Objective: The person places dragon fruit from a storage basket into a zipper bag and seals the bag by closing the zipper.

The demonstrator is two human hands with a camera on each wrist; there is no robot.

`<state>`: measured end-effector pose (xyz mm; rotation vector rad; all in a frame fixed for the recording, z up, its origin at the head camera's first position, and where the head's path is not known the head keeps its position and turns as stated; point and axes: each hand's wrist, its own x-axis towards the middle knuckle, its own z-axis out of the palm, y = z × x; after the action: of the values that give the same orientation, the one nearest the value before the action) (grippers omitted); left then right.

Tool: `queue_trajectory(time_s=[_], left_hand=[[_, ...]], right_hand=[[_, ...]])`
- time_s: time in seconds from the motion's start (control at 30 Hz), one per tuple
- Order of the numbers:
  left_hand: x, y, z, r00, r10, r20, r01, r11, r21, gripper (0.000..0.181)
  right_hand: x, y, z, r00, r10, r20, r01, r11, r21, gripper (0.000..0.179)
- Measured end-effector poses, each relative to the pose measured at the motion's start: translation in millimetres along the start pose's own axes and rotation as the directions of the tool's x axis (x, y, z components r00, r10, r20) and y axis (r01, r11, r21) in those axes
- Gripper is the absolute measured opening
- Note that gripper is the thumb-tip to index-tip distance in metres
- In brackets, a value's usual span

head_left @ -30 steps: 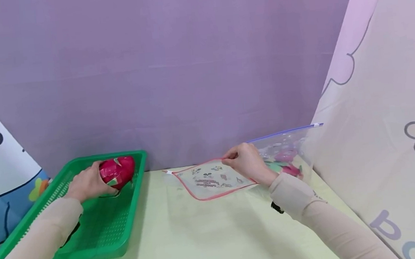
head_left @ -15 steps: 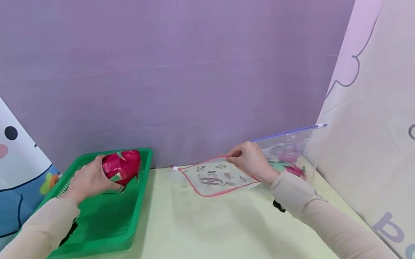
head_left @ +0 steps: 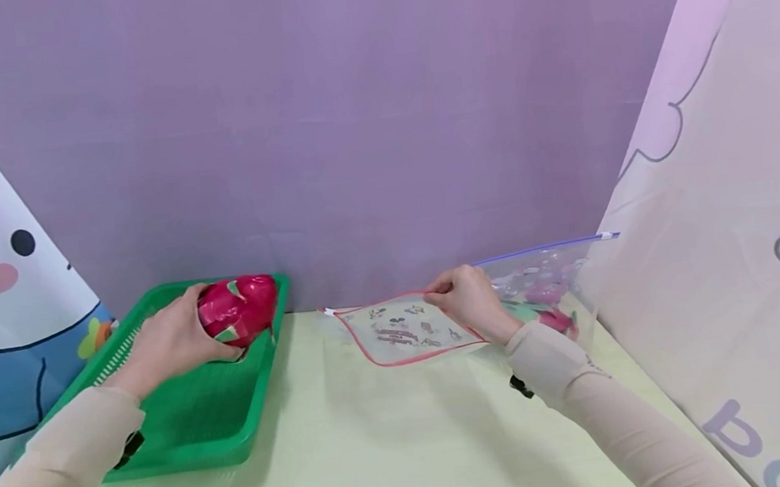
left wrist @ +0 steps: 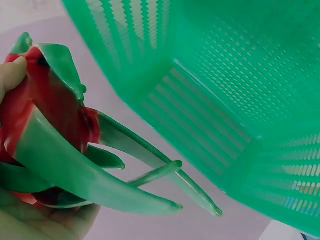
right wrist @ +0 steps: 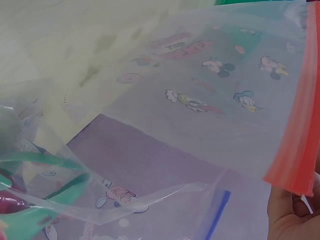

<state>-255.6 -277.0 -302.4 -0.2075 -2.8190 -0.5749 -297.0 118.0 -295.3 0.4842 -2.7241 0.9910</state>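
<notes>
My left hand [head_left: 174,336] grips a shiny red dragon fruit [head_left: 239,311] with green scales, thumb on one side and fingers on the other. In the head view the fruit overlaps the back right part of a green plastic basket [head_left: 250,434]. The left wrist view shows its long green scales pointing toward the basket's [left wrist: 225,75] slatted and perforated walls. My right hand [head_left: 472,302] pinches the upper red edge of a clear zip bag [head_left: 398,332] with cartoon prints. Its mouth stands spread, facing me, and a white slider sits at its left corner.
Behind my right hand stands another clear bag with a blue zip [head_left: 543,248], with a second dragon fruit [head_left: 557,320] inside. The pale yellow table [head_left: 353,463] meets a purple backdrop [head_left: 355,161] behind and a printed panel [head_left: 726,268] at right.
My left hand has raised the dragon fruit slightly and moved it right, closer to the basket's right rim. The head view has shifted a little. My right hand keeps its pinch on the bag.
</notes>
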Motion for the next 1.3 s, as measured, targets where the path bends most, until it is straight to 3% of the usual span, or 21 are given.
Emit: queue_trajectory(time_s=[0.73, 1.07, 1.3], left_hand=[[-34.1, 47.6, 1.3, 0.992, 0.115, -0.054, -0.115, 0.993, 0.005, 0.107], [-49.3, 76.8, 9.9, 0.979, 0.186, -0.088, -0.186, 0.983, 0.009, 0.102], [-53.8, 96.3, 19.3, 0.959, 0.257, -0.119, -0.255, 0.966, 0.03, 0.101]], right_hand=[[1.9, -0.2, 3.6, 0.999, -0.034, -0.007, 0.034, 0.999, -0.022, 0.01], [-0.9, -6.4, 8.3, 0.999, 0.022, 0.028, -0.022, 1.0, -0.008, 0.011], [-2.3, -8.0, 11.5, 0.999, -0.027, 0.025, 0.026, 1.0, 0.011, 0.01]])
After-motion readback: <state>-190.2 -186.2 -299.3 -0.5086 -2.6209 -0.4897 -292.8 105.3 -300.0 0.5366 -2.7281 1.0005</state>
